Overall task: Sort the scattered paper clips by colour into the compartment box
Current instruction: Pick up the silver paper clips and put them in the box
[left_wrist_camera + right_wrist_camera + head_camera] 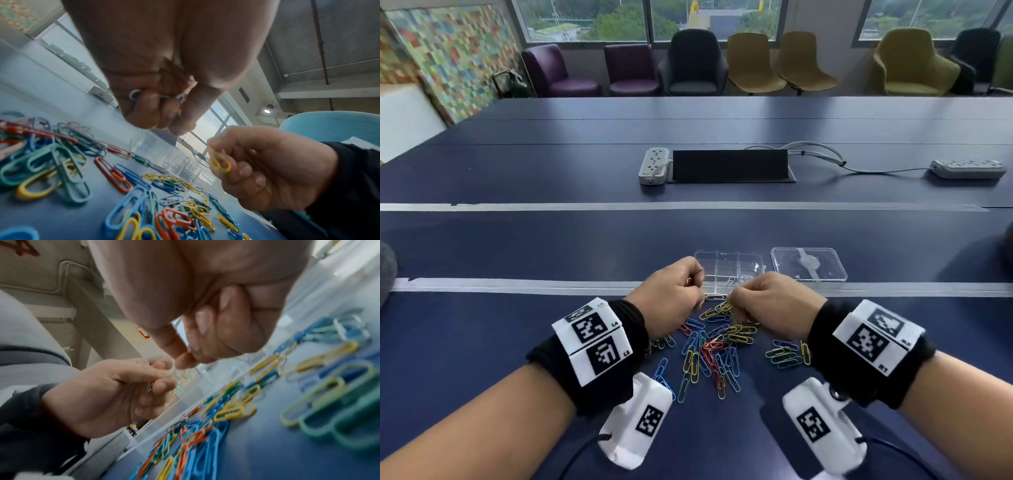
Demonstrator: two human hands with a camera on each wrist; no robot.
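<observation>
Two hands busy | left hand (671, 294) pinches white clips (135, 95) | right hand (767, 301) pinches yellow clip (221, 163) | judged: separate colours before dropping; compartment box (726, 263) at 12 o'clock of pile (717, 353).

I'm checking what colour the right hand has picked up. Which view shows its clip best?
The left wrist view: the yellow clip hangs in plain sight from the right hand. The right wrist view shows only curled fingers, the clip hidden. In the head view the hand covers it.
</observation>
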